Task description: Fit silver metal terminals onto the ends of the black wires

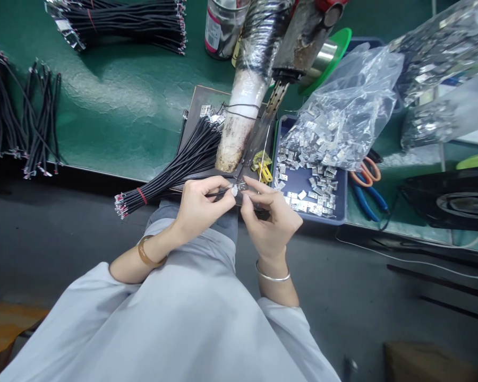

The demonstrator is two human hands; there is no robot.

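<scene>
My left hand (202, 208) is closed in a pinch on a thin black cable, whose end carries a small whitish piece (234, 190) at the fingertips. Facing it, my right hand (274, 217) pinches a small silver metal USB connector (242, 186). The two sets of fingertips almost meet, just below the tip of a soldering iron (276, 98). Left of the hands lies a bundle of black cables (175, 162), tied with a red band. To their right is a blue tray (342, 199) of loose metal connectors (321, 193).
A plastic-wrapped tube (239, 116) hangs over the work spot. Behind stand a jar (224, 26) and a green-rimmed solder spool (330, 55). Blue-handled pliers (366, 197) and a black fan-like device (454, 199) lie right. More cable bundles (123, 24) rest on the green table (115, 95).
</scene>
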